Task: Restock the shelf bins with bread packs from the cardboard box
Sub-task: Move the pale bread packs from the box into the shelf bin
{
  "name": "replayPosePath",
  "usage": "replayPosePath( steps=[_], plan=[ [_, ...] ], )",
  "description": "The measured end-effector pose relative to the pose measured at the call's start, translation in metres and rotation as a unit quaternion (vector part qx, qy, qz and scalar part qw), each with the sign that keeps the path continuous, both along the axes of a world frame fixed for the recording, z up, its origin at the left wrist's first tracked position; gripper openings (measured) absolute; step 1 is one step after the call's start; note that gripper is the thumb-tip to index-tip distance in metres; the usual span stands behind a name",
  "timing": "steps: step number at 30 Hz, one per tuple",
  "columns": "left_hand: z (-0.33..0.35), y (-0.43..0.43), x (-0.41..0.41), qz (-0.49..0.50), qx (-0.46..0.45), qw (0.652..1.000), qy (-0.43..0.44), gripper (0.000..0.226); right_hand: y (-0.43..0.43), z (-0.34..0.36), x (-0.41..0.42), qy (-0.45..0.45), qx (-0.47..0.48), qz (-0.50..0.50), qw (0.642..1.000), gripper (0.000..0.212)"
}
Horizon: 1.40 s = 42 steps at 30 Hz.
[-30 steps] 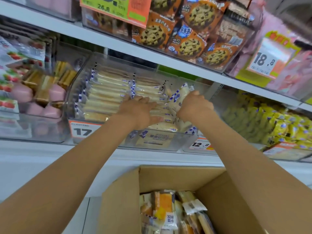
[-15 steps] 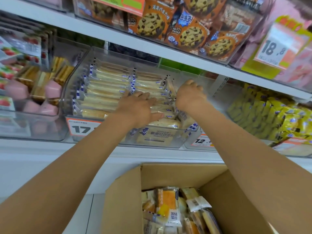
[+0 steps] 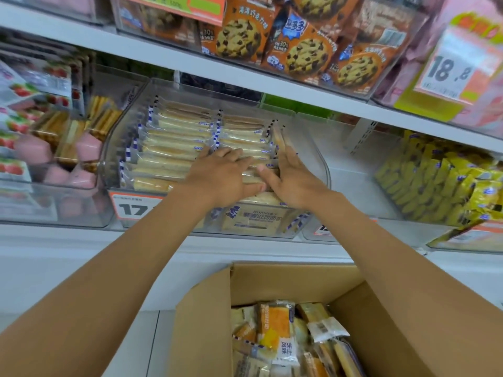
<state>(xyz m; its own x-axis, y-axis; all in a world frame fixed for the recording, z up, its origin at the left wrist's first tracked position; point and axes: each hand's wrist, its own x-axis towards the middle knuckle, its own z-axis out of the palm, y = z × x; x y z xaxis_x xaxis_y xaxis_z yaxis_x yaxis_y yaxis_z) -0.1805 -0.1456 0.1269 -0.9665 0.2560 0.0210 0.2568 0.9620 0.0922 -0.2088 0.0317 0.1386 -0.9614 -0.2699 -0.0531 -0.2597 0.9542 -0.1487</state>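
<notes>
Both hands reach into a clear plastic bin (image 3: 325,170) with rounded corners that sits on a white shelf (image 3: 81,240), above an open cardboard box (image 3: 206,322). The bin holds two rows of bread packs (image 3: 174,148): flat, pale slices in glossy see-through wrappers with blue-and-white striped edges, standing on edge one behind the other. The left hand (image 3: 226,172) lies flat on the front packs of the right-hand row, fingers straight and slightly spread, thumb stretched out to the side, gripping nothing. The right hand (image 3: 294,178) is just beside it, also open, its straight fingers laid along a pack that stands at the right end of that row and its thumb pointing toward the left hand; neither hand curls round a pack. One more pack shows face-on through the bin's front wall. An orange-and-white price tag (image 3: 133,208) reading 17 is fixed at the bin's front left corner. Down in the brown, matte box lie more packs (image 3: 275,330), crinkled and jumbled, some with yellow-orange printing. Soft pink wedge-shaped packs (image 3: 32,151) fill the bin to the left, shiny yellow packs (image 3: 435,180) the one to the right, and orange cookie packs (image 3: 239,36) the shelf above.
</notes>
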Motion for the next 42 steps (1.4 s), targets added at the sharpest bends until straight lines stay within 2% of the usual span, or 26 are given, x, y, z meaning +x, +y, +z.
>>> replayPosePath(
  steps=[4,7,9,12,13,15,16,18,20,22,25,29,33,36,38,40,42],
  plan=[
    [0.000,-0.001,-0.004,0.000,-0.005,1.000,-0.018,0.084,-0.005,0.001,-0.005,-0.087,0.047,-0.001,0.995,0.088],
    [0.002,-0.001,-0.002,0.010,0.010,1.000,-0.019,0.083,-0.005,0.000,-0.008,-0.077,0.028,0.000,0.997,0.087],
    [0.006,0.001,0.004,0.026,0.041,0.999,-0.014,0.081,-0.001,-0.001,-0.001,0.002,-0.027,0.027,0.999,0.075],
    [0.016,0.008,0.024,0.067,0.068,0.992,0.077,0.065,0.012,0.008,0.025,0.224,-0.148,0.045,0.962,0.031],
    [0.018,0.014,0.033,0.081,0.078,0.985,0.131,0.053,0.019,0.010,0.038,0.258,-0.173,0.041,0.950,0.019],
    [0.018,0.032,0.058,0.101,0.115,0.968,0.200,0.026,0.037,0.002,0.065,0.262,-0.196,0.049,0.944,0.009],
    [0.013,0.042,0.071,0.107,0.146,0.964,0.193,0.016,0.049,-0.009,0.076,0.248,-0.207,0.064,0.944,0.007],
    [-0.009,0.066,0.096,0.110,0.209,0.966,0.105,0.006,0.075,-0.041,0.096,0.183,-0.220,0.090,0.954,0.004],
    [-0.041,0.088,0.117,0.104,0.230,0.968,0.002,0.009,0.105,-0.079,0.114,0.079,-0.185,0.084,0.976,0.008],
    [-0.078,0.107,0.136,0.126,0.260,0.953,-0.087,0.010,0.134,-0.122,0.131,-0.055,-0.128,0.073,0.988,0.015],
    [-0.131,0.126,0.163,0.168,0.309,0.918,-0.183,0.020,0.177,-0.179,0.153,-0.226,-0.105,0.040,0.968,0.018],
    [-0.184,0.140,0.186,0.132,0.256,0.899,-0.331,0.036,0.235,-0.215,0.174,-0.279,-0.106,-0.008,0.954,0.019],
    [-0.217,0.144,0.197,0.094,0.205,0.874,-0.429,0.027,0.269,-0.228,0.187,-0.284,-0.153,-0.063,0.945,0.020],
    [-0.233,0.144,0.200,0.070,0.201,0.870,-0.444,0.022,0.268,-0.235,0.195,-0.287,-0.189,-0.084,0.935,0.021],
    [-0.229,0.148,0.198,0.105,0.264,0.868,-0.407,0.012,0.257,-0.232,0.200,-0.290,-0.204,-0.081,0.931,0.024],
    [-0.220,0.150,0.188,0.175,0.361,0.853,-0.335,0.014,0.244,-0.221,0.204,-0.275,-0.218,-0.044,0.935,0.043],
    [-0.205,0.151,0.172,0.261,0.442,0.811,-0.280,0.024,0.230,-0.207,0.207,-0.258,-0.225,0.026,0.939,0.076]
  ],
)
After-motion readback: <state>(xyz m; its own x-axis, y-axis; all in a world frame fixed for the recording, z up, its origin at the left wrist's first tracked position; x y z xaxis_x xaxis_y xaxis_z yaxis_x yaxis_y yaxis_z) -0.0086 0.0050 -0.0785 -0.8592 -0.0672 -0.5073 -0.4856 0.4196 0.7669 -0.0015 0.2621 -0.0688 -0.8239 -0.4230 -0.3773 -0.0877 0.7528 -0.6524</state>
